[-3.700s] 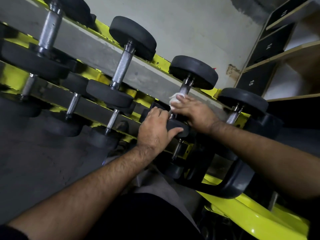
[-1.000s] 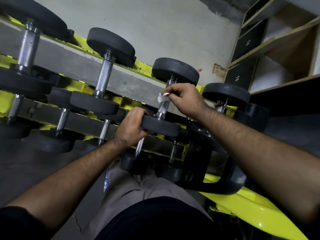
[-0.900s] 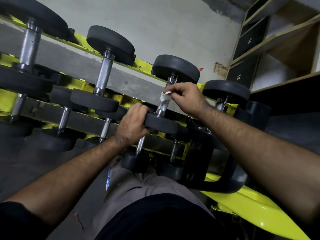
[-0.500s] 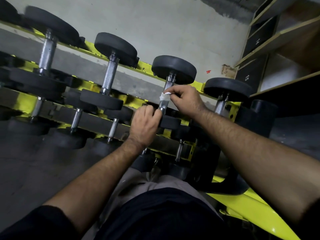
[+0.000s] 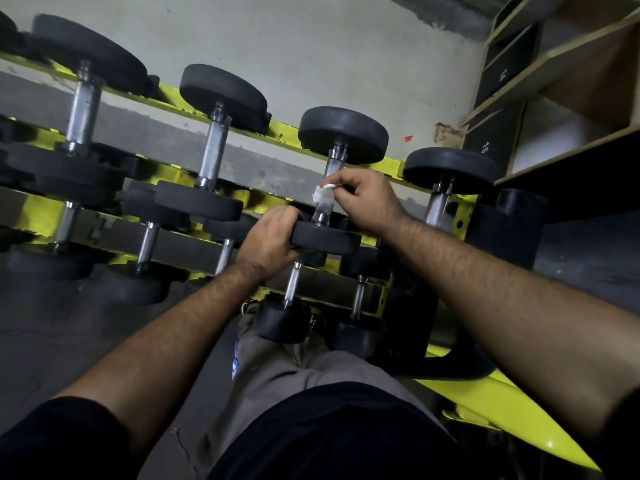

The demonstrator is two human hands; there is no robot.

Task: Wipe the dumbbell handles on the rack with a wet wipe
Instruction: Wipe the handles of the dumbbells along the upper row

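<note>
Right-hand fingertips (image 5: 341, 186) pinch the wet wipe (image 5: 321, 194) against the chrome handle (image 5: 328, 188) of the third top-tier dumbbell, likely to scrub it, while the left hand (image 5: 268, 239) grips its near head (image 5: 325, 240), seemingly steadying it on the yellow rack (image 5: 388, 165).

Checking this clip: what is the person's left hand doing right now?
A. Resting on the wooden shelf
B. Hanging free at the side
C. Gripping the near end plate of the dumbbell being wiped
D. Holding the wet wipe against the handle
C: the left hand curls around the near end plate of the dumbbell, while the right hand pinches the wet wipe against its handle.
</note>
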